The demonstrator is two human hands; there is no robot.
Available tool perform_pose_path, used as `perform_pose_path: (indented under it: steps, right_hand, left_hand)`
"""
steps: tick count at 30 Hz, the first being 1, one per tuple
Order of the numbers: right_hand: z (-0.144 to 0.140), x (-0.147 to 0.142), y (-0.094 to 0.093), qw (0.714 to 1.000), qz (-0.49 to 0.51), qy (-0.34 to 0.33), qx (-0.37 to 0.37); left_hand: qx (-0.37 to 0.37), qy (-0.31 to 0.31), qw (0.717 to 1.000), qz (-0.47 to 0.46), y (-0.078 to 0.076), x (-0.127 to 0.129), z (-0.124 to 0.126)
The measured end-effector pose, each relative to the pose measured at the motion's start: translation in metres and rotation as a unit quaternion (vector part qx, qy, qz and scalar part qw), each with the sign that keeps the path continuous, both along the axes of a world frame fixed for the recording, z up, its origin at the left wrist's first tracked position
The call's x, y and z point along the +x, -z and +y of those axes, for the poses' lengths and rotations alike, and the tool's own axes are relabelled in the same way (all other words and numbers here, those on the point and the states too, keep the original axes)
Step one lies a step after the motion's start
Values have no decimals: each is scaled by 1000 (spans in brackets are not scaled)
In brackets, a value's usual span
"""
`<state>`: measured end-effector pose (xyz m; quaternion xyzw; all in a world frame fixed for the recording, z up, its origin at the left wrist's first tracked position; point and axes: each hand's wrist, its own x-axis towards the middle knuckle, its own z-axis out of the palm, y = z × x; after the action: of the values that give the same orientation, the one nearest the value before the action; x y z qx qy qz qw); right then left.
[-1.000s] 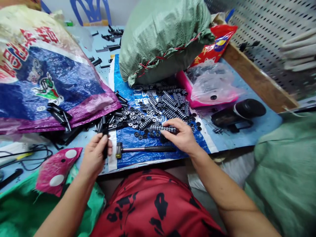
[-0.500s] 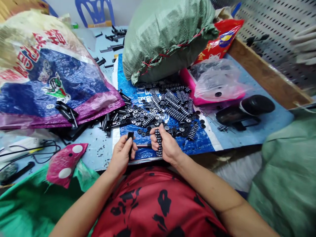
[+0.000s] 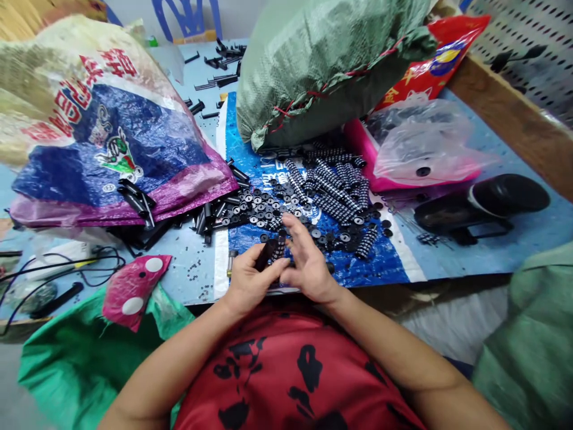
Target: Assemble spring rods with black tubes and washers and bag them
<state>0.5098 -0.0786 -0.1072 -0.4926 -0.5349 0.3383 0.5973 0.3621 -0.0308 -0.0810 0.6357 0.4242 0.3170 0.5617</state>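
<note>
My left hand [image 3: 252, 276] is closed round a dark flat piece [image 3: 265, 255] and a short stack of black wheels with white marks [image 3: 278, 248], held upright side by side. My right hand [image 3: 308, 266] is just right of them, fingers stretched and slightly blurred, thumb close to the left thumb. Whether it touches the stack I cannot tell. A rod-like tool [image 3: 231, 261] lies behind both hands, mostly hidden by them. Beyond are loose black discs [image 3: 262, 210] and a heap of similar wheel stacks [image 3: 335, 188] on a blue printed sheet [image 3: 389, 260].
A large green woven sack [image 3: 322, 77] stands at the back. Left lies a printed plastic bag [image 3: 147, 131] with black parts beside it. On the right are a pink tray [image 3: 358, 146] with a clear bag [image 3: 430, 143] and a black bottle [image 3: 483, 203]. A pink dotted pouch [image 3: 134, 292] hangs at the front left.
My hands have come together. The wheel stack has passed from my right hand to my left, beside the dark piece. My right fingers have opened. The view has shifted slightly.
</note>
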Motion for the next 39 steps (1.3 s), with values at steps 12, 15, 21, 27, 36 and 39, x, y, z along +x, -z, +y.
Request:
perform_pose_path:
  steps: [12,15,21,27,36,39]
  right_hand:
    - [-13,7,-1,900,-369,22,232]
    - [-15,4,-4,884,-397,65,236]
    - [-19,1,0,880,-418,48,219]
    - [-16,-1,6,916,-364,-13,168]
    - [-24,0,21,832,-549,74,21]
    - [-28,5,21,853,-513,93,19]
  left_hand:
    - [-4,-66,998,-3,-4,-8,-8]
    - [-49,-53,996,-49,-6,-9,-10]
    - [-227,2,970,-88,-9,-24,-1]
    - [-413,-15,898,-150,-5,-33,0]
    - [-124,-163,973,-109,7,-80,17]
    - [-36,-189,979,-62,11,-84,26]
